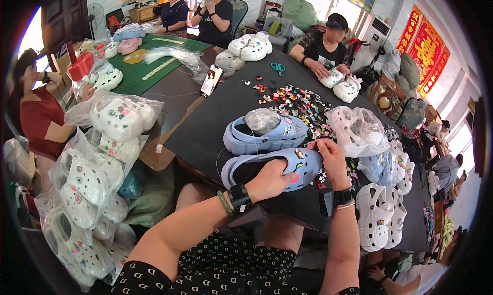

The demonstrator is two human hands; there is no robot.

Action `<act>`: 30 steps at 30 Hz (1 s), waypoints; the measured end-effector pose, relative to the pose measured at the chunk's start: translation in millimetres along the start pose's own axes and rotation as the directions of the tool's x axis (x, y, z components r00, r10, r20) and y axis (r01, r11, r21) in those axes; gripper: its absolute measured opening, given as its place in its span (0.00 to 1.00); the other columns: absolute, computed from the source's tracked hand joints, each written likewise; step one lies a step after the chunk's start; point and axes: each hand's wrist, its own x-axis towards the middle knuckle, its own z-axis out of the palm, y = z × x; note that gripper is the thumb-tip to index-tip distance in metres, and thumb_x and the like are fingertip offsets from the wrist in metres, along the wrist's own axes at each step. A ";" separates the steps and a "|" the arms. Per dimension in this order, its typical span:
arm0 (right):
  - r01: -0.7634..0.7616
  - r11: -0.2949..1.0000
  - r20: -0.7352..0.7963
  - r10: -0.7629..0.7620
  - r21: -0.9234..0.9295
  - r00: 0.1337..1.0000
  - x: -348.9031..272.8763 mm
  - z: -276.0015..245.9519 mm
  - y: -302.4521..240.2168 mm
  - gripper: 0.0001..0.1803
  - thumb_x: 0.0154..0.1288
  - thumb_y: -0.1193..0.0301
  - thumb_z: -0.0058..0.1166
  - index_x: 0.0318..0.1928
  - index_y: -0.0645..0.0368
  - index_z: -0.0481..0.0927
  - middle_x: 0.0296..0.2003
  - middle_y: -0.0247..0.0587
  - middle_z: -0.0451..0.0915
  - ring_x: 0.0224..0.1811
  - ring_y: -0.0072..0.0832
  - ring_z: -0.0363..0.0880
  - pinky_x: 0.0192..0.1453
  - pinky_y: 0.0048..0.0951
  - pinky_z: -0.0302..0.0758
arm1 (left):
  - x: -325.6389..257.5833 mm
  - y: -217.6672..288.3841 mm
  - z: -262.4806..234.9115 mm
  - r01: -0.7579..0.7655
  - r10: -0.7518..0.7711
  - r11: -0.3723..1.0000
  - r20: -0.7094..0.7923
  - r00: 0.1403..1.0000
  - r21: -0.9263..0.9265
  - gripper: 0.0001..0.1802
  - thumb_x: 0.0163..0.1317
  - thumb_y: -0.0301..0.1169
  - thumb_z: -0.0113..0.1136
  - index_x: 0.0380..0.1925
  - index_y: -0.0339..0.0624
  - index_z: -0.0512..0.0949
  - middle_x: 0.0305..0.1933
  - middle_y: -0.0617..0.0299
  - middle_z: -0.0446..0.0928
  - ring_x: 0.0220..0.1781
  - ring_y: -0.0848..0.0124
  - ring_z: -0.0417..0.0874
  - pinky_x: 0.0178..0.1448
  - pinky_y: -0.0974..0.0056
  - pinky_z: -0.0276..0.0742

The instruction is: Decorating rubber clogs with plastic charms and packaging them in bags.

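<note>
A light blue foam clog [306, 169] with several colourful charms on its upper is tilted at the table's near edge. My left hand [269, 181] grips it, the thumb at the foot opening. My right hand [331, 159] is at the clog's toe, thumb and forefinger pinched together; whatever they hold is too small to make out. Right behind stands the matching blue clog [241, 140], with a clear plastic wad [262, 120] inside it. A scattered heap of small charms [303, 106] spreads over the black table [197, 133] beyond and beside my right hand.
White clogs in clear bags [84, 177] are stacked at my left. Bagged clogs [359, 128] and a bare white pair [377, 218] stand at right. A phone [211, 80] and teal scissors [278, 67] lie farther back. Across the table, a person [328, 48] handles white clogs.
</note>
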 end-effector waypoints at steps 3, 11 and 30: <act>0.051 0.988 -0.147 -0.073 -0.149 0.986 -3.8 -15.6 16.0 0.08 0.70 0.71 0.55 0.40 0.63 0.82 0.33 0.34 0.83 0.37 0.20 0.79 0.45 0.23 0.73 | 4.0 10.7 -3.6 0.048 -0.047 0.999 0.037 0.998 -0.024 0.19 0.60 0.29 0.59 0.49 0.28 0.75 0.42 0.37 0.80 0.46 0.43 0.81 0.53 0.54 0.75; 0.167 0.578 -0.133 -0.440 -0.799 0.888 -34.2 -49.0 39.2 0.10 0.56 0.71 0.66 0.33 0.61 0.79 0.26 0.42 0.76 0.27 0.37 0.74 0.34 0.36 0.71 | 19.7 -1.1 -11.6 0.044 -0.032 0.977 -0.062 0.998 0.207 0.19 0.59 0.33 0.61 0.42 0.26 0.76 0.40 0.35 0.79 0.46 0.40 0.80 0.52 0.50 0.75; -0.067 0.673 -0.191 -0.112 -0.736 0.975 -75.4 -40.5 54.1 0.07 0.59 0.74 0.62 0.33 0.63 0.77 0.27 0.48 0.78 0.30 0.42 0.78 0.35 0.39 0.74 | 44.1 1.5 -63.1 -0.007 -0.134 0.827 0.209 0.969 0.562 0.27 0.59 0.47 0.64 0.37 0.26 0.77 0.43 0.34 0.78 0.49 0.43 0.80 0.54 0.50 0.74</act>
